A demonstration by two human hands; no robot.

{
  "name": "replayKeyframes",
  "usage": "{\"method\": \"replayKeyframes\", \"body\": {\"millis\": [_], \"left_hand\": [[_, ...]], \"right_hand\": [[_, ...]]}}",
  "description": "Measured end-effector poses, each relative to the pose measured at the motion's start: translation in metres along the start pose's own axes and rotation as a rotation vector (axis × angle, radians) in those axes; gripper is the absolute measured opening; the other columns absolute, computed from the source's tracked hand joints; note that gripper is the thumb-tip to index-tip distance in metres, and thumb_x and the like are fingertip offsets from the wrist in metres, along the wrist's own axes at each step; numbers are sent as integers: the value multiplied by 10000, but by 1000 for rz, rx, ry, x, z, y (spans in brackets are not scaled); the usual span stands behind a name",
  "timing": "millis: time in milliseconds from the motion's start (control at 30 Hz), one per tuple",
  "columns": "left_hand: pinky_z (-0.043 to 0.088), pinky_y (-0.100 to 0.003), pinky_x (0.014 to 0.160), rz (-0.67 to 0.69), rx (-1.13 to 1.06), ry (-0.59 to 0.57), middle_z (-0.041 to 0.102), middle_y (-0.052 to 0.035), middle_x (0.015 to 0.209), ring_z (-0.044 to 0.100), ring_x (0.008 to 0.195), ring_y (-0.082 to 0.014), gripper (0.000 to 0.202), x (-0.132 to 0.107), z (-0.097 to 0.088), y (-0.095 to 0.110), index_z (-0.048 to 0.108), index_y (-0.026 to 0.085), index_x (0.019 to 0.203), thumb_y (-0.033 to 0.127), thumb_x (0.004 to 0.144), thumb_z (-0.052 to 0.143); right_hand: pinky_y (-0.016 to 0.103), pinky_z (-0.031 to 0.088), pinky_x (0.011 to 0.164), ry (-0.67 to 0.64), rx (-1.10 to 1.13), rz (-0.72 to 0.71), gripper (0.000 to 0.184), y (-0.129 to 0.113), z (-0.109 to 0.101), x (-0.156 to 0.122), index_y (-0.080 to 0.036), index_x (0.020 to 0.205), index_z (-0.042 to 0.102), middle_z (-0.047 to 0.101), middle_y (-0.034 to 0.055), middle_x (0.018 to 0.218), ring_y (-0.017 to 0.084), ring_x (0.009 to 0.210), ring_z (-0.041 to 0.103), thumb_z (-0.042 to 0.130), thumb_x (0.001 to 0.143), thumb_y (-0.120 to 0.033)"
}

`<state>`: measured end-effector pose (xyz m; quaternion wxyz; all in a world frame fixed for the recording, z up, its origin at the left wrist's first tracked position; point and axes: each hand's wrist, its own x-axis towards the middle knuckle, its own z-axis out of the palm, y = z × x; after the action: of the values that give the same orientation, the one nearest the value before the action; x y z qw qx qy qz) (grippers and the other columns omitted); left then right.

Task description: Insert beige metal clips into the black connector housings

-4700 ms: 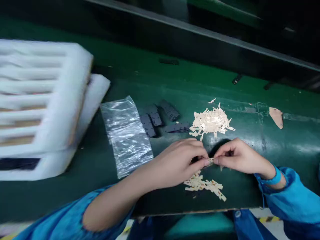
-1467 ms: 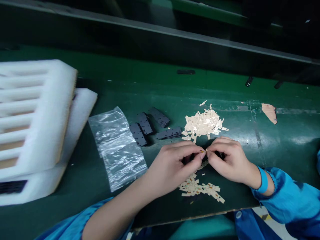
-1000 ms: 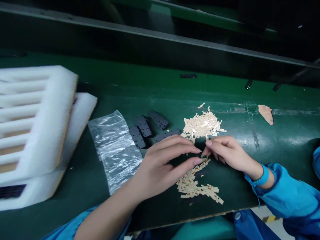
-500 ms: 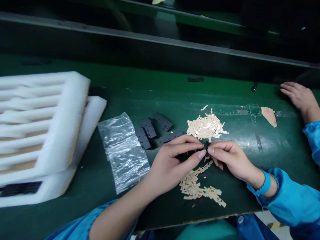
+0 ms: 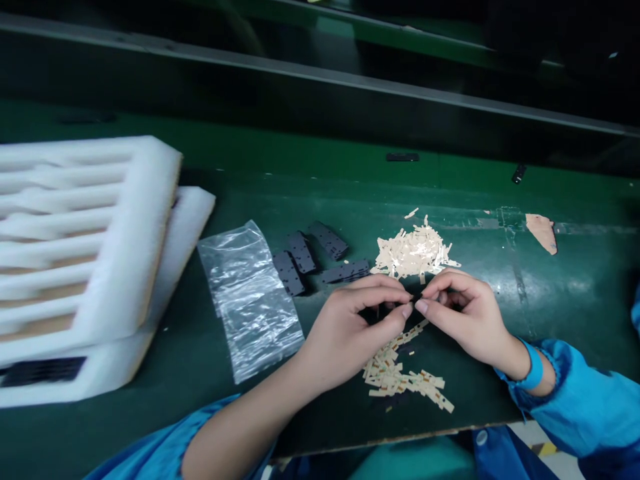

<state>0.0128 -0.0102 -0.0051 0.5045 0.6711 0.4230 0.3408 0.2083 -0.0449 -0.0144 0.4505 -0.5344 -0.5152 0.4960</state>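
Observation:
My left hand (image 5: pixel 357 327) and my right hand (image 5: pixel 467 310) meet fingertip to fingertip over the green table, each in a pinch. Between them shows a small black part (image 5: pixel 417 300), mostly covered by the fingers, so its shape is unclear. Just beyond the fingers lies a heap of small pale strips (image 5: pixel 415 250). Nearer me, partly behind my left hand, is a pile of cream strips with brownish marks (image 5: pixel 395 375). Several flat black pieces with small holes (image 5: pixel 327 240) rest left of the pale heap.
A clear plastic bag (image 5: pixel 253 303) lies left of my left forearm. White slotted foam trays (image 5: pixel 150 220) are stacked at far left, with black pieces in the lower one. Two small black pieces and a brown scrap (image 5: pixel 541 233) lie farther back. A blue sleeve (image 5: pixel 636 310) shows at the right edge.
The other person's hand at the right has gone from view, leaving only a bit of sleeve. My right fingers have bent more, and the black part is more hidden. The view has shifted slightly.

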Motion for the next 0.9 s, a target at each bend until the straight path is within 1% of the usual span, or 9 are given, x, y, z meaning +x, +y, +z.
{"method": "replayKeyframes", "body": {"millis": [200, 433, 567, 633, 767, 900], "left_hand": [[567, -276, 701, 5, -20, -23, 768, -43, 868, 719, 776, -169, 118, -1, 0, -1, 808, 189, 824, 162, 869, 702], [527, -276, 653, -27, -64, -51, 759, -45, 861, 696, 750, -170, 109, -1, 2, 2, 802, 191, 817, 190, 873, 708], [490, -274, 617, -133, -115, -80, 766, -53, 867, 661, 723, -168, 127, 2, -1, 1, 814, 199, 826, 274, 876, 724], [473, -270, 609, -202, -168, -121, 754, -46, 833, 632, 702, -161, 147, 4, -3, 0, 815, 202, 831, 321, 870, 738], [425, -237, 557, -306, -315, -240, 665, -4, 703, 537, 606, -118, 187, 8, -7, -1, 774, 184, 767, 348, 853, 746], [372, -224, 495, -362, -373, -288, 596, 20, 659, 461, 539, -98, 239, 10, -7, 0, 722, 180, 733, 389, 840, 763]], "right_hand": [[245, 367, 504, -1, 17, 21, 100, -1, 0, 0, -197, 779, 725, 628, -14, 723, 104, 565, 491, 794, 833, -247], [238, 371, 493, 10, 45, 55, 96, -2, 0, 1, -208, 762, 731, 639, -18, 691, 104, 550, 481, 800, 816, -246], [240, 372, 495, -12, 77, 88, 101, -1, -1, 0, -208, 752, 736, 635, -19, 671, 104, 548, 477, 805, 811, -252], [245, 378, 505, -47, 99, 101, 92, -1, -2, 0, -211, 761, 743, 640, -18, 683, 107, 562, 486, 815, 805, -246], [246, 392, 523, -137, 201, 165, 99, -2, -2, -1, -215, 773, 740, 642, -21, 700, 114, 598, 503, 836, 784, -240], [240, 401, 533, -185, 290, 243, 125, -4, -1, 0, -215, 756, 727, 610, -35, 654, 115, 602, 494, 846, 761, -254]]}}
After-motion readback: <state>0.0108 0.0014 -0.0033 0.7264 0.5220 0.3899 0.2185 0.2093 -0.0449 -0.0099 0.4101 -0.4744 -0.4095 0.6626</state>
